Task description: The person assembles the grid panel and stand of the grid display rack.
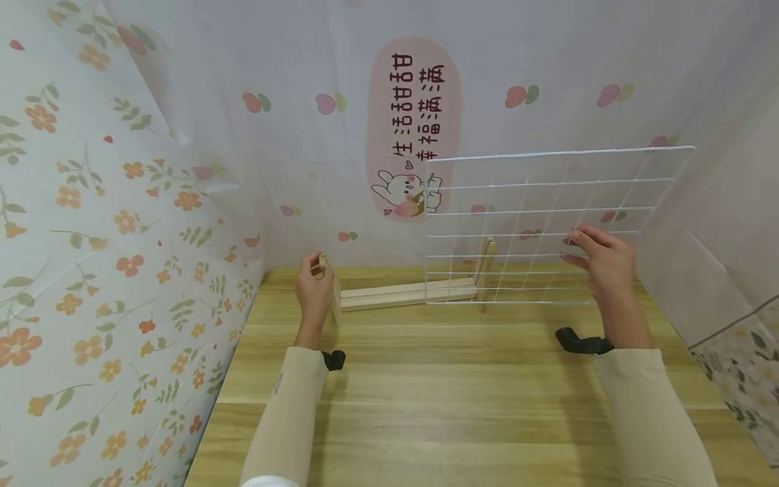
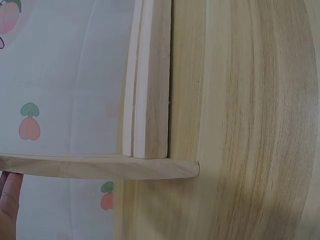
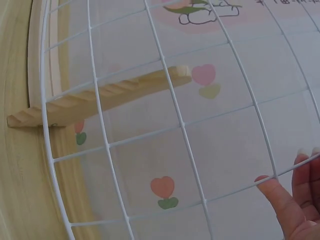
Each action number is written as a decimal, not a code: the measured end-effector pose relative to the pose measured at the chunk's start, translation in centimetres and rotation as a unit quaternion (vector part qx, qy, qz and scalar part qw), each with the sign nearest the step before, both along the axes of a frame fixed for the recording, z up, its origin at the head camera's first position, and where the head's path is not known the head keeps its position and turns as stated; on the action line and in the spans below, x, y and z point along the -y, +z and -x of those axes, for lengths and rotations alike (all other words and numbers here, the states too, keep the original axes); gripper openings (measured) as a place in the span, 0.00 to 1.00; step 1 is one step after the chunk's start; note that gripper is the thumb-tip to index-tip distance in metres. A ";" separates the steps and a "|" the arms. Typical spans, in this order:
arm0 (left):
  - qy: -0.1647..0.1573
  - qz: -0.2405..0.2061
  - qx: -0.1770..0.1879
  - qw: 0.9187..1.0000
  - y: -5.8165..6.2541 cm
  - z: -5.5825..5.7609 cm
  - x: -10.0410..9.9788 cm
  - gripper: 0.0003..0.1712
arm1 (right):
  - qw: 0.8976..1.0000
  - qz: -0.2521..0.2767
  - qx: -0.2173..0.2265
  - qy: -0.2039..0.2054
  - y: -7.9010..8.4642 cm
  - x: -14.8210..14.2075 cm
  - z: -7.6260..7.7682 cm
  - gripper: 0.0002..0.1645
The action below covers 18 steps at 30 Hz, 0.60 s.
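Observation:
My left hand (image 1: 314, 287) holds the upper end of the left upright of a pale wooden stand (image 1: 395, 295). In the left wrist view only some fingers (image 2: 11, 192) show against that upright (image 2: 100, 167). My right hand (image 1: 608, 267) pinches a wire of a white wire grid panel (image 1: 517, 212) between thumb and fingers. The panel is tilted up above the table, in front of the stand's right upright in the head view. Through its mesh, the right wrist view shows this upright (image 3: 105, 100) with a notched edge. Two parallel slats join the uprights.
The stand is at the back of a wood-grain table (image 1: 426, 406), near a hanging cloth (image 1: 292, 135) printed with fruit and lettering. A flowered cloth (image 1: 122, 304) hangs on the left. Black wrist-camera mounts (image 1: 581, 343) jut from both wrists.

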<state>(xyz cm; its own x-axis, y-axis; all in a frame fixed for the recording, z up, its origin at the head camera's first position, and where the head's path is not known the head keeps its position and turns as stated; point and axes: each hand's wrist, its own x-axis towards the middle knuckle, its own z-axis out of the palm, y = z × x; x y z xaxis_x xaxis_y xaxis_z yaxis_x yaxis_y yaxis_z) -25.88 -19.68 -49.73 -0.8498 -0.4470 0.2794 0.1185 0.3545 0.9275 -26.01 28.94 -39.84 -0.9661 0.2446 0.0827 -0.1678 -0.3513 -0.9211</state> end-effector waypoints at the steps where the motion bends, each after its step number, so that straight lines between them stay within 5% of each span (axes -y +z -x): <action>1: -0.001 0.002 0.000 1.000 0.0 0.0 0.0 0.22 | 1.000 0.000 0.000 0.000 0.1 0.1 0.0 0.12; 18: -0.019 0.002 0.011 1.000 0.3 0.2 -1.0 0.24 | 1.000 0.003 0.006 -0.013 2.1 2.0 0.0 0.12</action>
